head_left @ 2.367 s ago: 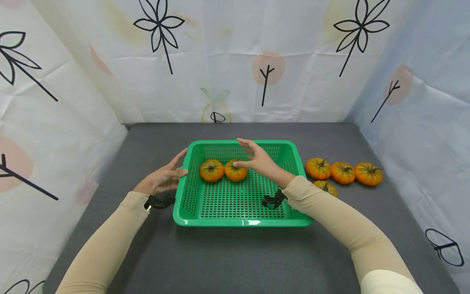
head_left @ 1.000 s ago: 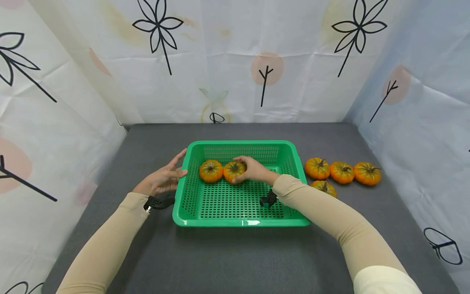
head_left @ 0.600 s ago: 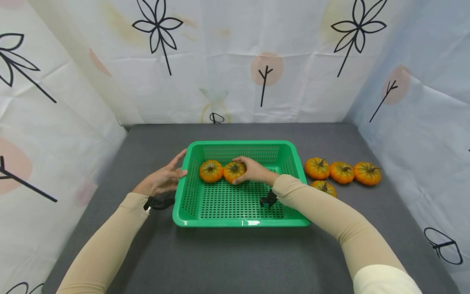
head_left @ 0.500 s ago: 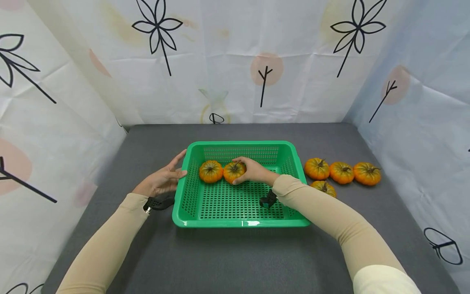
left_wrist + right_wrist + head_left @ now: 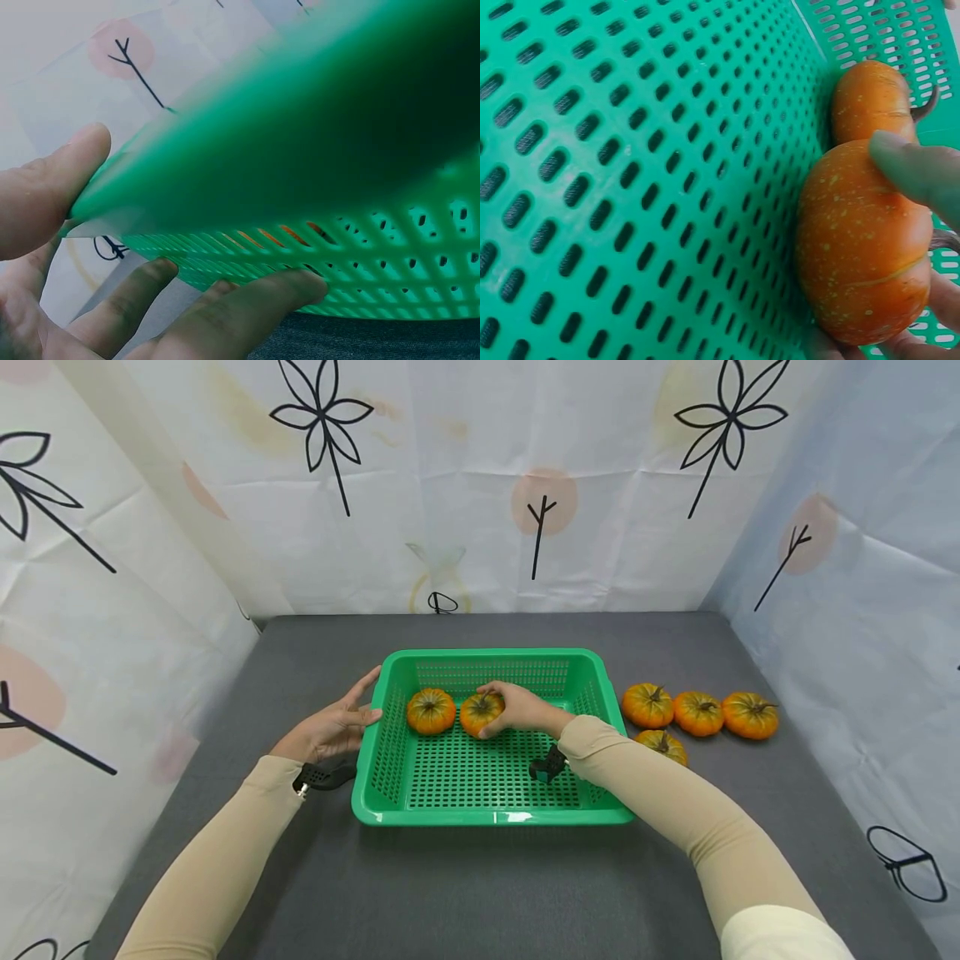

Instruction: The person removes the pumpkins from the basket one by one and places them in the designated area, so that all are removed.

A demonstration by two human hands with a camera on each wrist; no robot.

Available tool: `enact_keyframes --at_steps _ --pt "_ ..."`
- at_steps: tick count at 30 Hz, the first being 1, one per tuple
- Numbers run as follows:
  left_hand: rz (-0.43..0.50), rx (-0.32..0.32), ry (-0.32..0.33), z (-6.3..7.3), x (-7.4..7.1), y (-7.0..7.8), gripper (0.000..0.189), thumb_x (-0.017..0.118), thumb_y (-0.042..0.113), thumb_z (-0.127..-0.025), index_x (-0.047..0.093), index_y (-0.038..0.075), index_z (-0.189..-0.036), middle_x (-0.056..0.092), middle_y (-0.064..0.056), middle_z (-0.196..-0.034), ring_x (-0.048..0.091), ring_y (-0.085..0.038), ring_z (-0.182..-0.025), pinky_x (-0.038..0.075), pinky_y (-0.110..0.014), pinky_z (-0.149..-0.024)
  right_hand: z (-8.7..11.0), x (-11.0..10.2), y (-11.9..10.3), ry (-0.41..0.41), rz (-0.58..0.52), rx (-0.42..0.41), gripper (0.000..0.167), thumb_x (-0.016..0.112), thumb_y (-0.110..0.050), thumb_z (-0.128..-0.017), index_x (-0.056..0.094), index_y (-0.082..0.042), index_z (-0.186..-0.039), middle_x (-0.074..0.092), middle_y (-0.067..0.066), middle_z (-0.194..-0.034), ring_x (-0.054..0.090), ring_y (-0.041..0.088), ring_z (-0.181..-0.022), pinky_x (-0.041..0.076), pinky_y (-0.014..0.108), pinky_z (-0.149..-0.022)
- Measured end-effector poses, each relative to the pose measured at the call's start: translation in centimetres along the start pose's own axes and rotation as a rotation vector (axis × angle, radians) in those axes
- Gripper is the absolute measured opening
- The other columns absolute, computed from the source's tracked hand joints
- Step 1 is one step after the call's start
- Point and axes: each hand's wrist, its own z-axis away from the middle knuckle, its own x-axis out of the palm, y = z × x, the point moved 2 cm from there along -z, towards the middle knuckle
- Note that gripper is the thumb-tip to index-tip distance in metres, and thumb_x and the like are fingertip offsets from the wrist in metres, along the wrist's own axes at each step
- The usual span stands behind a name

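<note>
Inside the green basket (image 5: 491, 817), my right hand (image 5: 521, 708) grips a small orange pumpkin (image 5: 478, 717) from its right side. The right wrist view shows the thumb (image 5: 922, 176) on one side of this pumpkin (image 5: 862, 247) and fingertips round the other. Just left of it in the head view sits a second small pumpkin (image 5: 431, 711), with a narrow gap between them. My left hand (image 5: 330, 727) holds the basket's left rim, thumb on the rim. In the left wrist view its other fingers (image 5: 247, 311) lie against the perforated outer wall, under the rim (image 5: 225, 165).
Right of the basket, a row of three small pumpkins (image 5: 698, 713) lies on the grey table (image 5: 487, 893). One more pumpkin (image 5: 663, 745) in front of them is partly covered by the right sleeve (image 5: 645, 768). Patterned white cloth (image 5: 465, 485) hangs behind and at both sides.
My right hand came down from above the basket and took hold of the right pumpkin inside. That pumpkin has shifted slightly right, away from its neighbour. My left hand stayed at the rim.
</note>
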Motion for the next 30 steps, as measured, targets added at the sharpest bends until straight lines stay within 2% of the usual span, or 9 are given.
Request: enact_keyframes --at_steps 18,22,25,30 --pt "-0.006 -0.004 -0.006 0.2 0.4 0.3 0.088 0.050 0.002 -0.100 -0.005 0.047 -0.153 0.008 -0.024 -0.158 0.067 -0.025 -0.103 0.056 -0.048 -0.086 0.6 -1.2 -0.6 -0.052 -0.014 0.006 0.075 0.082 -0.022 -0.078 0.044 -0.010 -0.142 0.047 0.015 -0.137 0.052 0.029 -0.118 0.049 0.042 -0.096" --pt "-0.019 -0.004 0.002 0.2 0.4 0.3 0.088 0.049 0.002 -0.100 -0.006 0.046 -0.153 0.021 -0.023 -0.151 0.068 -0.023 -0.097 0.057 -0.046 -0.083 0.9 -1.4 -1.1 -0.059 -0.018 -0.003 0.077 0.082 -0.021 -0.078 0.043 -0.010 -0.143 0.048 0.015 -0.137 0.053 0.028 -0.117 0.050 0.042 -0.095" --pt "-0.030 0.001 0.000 0.1 0.2 0.2 0.087 0.048 0.002 -0.101 -0.006 0.045 -0.153 0.032 -0.018 -0.141 0.069 -0.020 -0.090 0.059 -0.042 -0.080 1.4 -1.7 -1.6 -0.053 -0.020 -0.020 0.078 0.082 -0.020 -0.077 0.042 -0.011 -0.144 0.048 0.014 -0.136 0.053 0.028 -0.115 0.050 0.041 -0.094" --pt "-0.031 0.004 -0.014 0.1 0.0 0.0 0.086 0.048 0.003 -0.101 -0.005 0.047 -0.153 0.041 -0.014 -0.132 0.069 -0.019 -0.088 0.059 -0.041 -0.080 2.0 -2.4 -2.4 -0.029 -0.028 -0.044 0.081 0.082 -0.019 -0.078 0.041 -0.014 -0.147 0.046 0.014 -0.136 0.051 0.029 -0.117 0.050 0.043 -0.095"
